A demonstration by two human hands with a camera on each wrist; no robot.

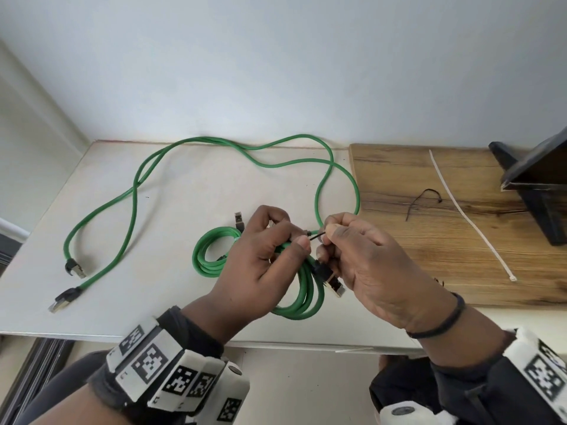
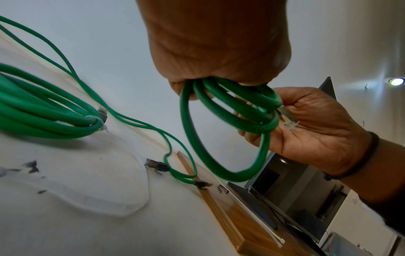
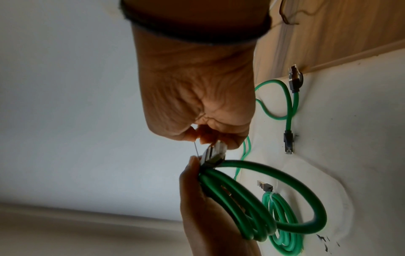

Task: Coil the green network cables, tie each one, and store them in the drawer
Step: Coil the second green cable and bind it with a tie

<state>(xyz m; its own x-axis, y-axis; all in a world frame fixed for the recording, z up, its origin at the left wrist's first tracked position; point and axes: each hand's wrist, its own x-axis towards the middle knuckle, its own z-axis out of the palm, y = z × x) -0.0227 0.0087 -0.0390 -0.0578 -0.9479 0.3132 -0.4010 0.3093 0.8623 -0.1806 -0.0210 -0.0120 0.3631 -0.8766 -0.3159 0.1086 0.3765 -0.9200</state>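
My left hand (image 1: 285,243) grips a coiled green cable (image 1: 308,297) by its gathered loops, held just above the white table (image 1: 171,314). One plug (image 1: 334,286) of that coil sticks out below my right hand (image 1: 325,237), which pinches a thin black tie (image 1: 314,237) stretched between both thumbs. The left wrist view shows the loops (image 2: 221,121) bunched in my left fist (image 2: 219,52). In the right wrist view the tie (image 3: 195,149) runs from my right fingers (image 3: 208,135) to the coil (image 3: 252,199). A second coil (image 1: 211,256), bound with a white tie (image 2: 99,123), lies on the table.
A long loose green cable (image 1: 135,191) sprawls across the back and left of the table, both plugs (image 1: 75,268) near the left edge. On the wooden board (image 1: 460,271) lie a white zip tie (image 1: 469,216) and a black tie (image 1: 420,204). A dark open box (image 1: 537,179) stands far right.
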